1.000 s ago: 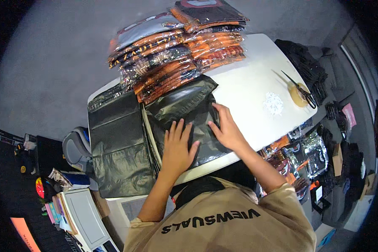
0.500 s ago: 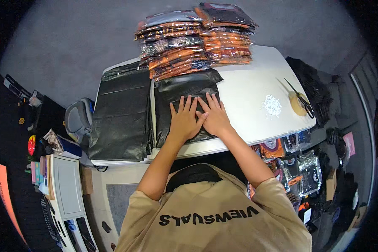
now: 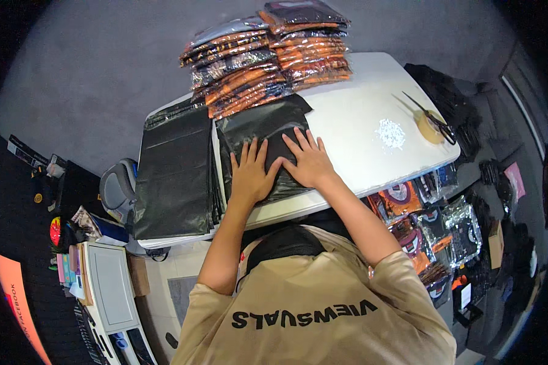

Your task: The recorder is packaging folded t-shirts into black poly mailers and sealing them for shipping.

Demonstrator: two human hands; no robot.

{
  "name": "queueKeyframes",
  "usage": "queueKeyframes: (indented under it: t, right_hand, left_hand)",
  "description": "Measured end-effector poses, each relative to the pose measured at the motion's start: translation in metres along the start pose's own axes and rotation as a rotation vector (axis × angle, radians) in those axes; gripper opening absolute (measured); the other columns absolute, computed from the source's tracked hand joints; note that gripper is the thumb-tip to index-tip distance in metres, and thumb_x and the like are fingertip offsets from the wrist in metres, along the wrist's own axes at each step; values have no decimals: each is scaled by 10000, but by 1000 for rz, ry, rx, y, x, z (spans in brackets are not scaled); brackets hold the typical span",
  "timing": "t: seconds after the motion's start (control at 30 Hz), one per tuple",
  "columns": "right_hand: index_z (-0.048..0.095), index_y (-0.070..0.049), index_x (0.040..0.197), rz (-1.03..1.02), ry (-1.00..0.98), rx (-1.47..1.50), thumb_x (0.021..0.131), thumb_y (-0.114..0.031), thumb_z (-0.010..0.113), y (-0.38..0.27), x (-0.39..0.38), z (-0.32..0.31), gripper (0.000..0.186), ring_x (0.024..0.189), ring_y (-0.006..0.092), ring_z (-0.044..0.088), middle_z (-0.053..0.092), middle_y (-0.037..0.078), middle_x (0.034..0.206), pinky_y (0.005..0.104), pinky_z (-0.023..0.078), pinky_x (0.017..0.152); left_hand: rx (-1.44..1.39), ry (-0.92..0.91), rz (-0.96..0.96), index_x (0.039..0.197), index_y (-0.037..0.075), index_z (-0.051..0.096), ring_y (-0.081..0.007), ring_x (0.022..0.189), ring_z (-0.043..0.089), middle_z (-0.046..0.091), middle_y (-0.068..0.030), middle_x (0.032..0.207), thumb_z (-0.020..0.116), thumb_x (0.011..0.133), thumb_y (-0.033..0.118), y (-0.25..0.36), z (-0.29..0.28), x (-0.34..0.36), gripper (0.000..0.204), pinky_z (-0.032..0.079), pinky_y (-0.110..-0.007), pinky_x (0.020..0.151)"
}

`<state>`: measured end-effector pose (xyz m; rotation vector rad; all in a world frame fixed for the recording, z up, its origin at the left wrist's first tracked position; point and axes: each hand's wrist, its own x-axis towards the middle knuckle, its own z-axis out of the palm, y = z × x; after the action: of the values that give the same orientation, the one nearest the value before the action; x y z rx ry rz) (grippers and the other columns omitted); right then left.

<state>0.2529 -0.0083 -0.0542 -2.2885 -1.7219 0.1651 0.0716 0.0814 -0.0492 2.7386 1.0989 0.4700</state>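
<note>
A black plastic mailer bag [image 3: 268, 121] lies flat on the white table [image 3: 359, 115] in front of me. My left hand [image 3: 252, 176] rests palm down on its left part, fingers spread. On its right part lies my right hand [image 3: 310, 161], also flat with the fingers apart; the two thumbs nearly meet. What is inside the bag cannot be seen. Just left of it is a pile of flat black plastic bags [image 3: 173, 170], which neither hand touches.
Two stacks of clear-wrapped folded garments, one on the left [image 3: 243, 79] and one on the right [image 3: 313, 52], stand at the back. Right on the table are small white pieces [image 3: 390, 134], a tape roll [image 3: 429, 129] and black scissors [image 3: 441, 126]. More wrapped garments [image 3: 402, 198] lie below the right edge.
My hands have slid slightly apart on the bag, so the thumbs no longer overlap. The whole view has turned and shifted a little.
</note>
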Motion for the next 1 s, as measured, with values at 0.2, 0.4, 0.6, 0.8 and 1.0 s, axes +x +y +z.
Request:
queueKeyframes:
  t: [0.2, 0.4, 0.6, 0.8, 1.0]
  right_hand:
    - [298, -254, 1746, 1, 9, -8, 1088, -724, 362, -1, -2, -2, 811, 1671, 439, 167, 184, 162, 1825, 588, 124, 1350]
    - [316, -245, 1740, 2, -2, 0, 1093, -708, 378, 3, -1, -7, 799, 1669, 448, 166, 189, 182, 1819, 599, 135, 1344]
    - [351, -231, 1728, -52, 102, -27, 1092, -615, 472, -16, -14, 2, 753, 1663, 470, 169, 215, 238, 1799, 660, 151, 1315]
    - [381, -226, 1712, -130, 64, 28, 1088, -647, 461, -10, -27, -2, 757, 1666, 428, 197, 260, 177, 1800, 634, 163, 1327]
    - [391, -193, 1706, -32, 25, -1, 1106, -638, 433, -2, -35, -16, 748, 1658, 456, 201, 259, 208, 1792, 649, 158, 1322]
  left_hand:
    - [-19, -19, -91, 1714, 168, 370, -403, 1657, 236, 292, -183, 1786, 455, 1096, 617, -19, -4, -14, 768, 113, -633, 1331]
    - [21, -82, -164, 1735, 185, 316, -393, 1674, 190, 240, -161, 1810, 414, 1114, 618, -26, -15, -16, 764, 114, -620, 1336]
    - [39, 11, -1, 1726, 120, 320, -416, 1671, 184, 260, -205, 1793, 433, 1124, 568, -3, -9, -20, 759, 97, -633, 1334]
    - [-43, -31, -8, 1708, 106, 362, -401, 1666, 213, 290, -180, 1788, 477, 1110, 548, -5, -15, -31, 753, 119, -634, 1329]
    - [-5, -65, -118, 1708, 71, 343, -415, 1672, 184, 260, -201, 1795, 464, 1123, 527, -9, -25, -40, 752, 115, -610, 1338]
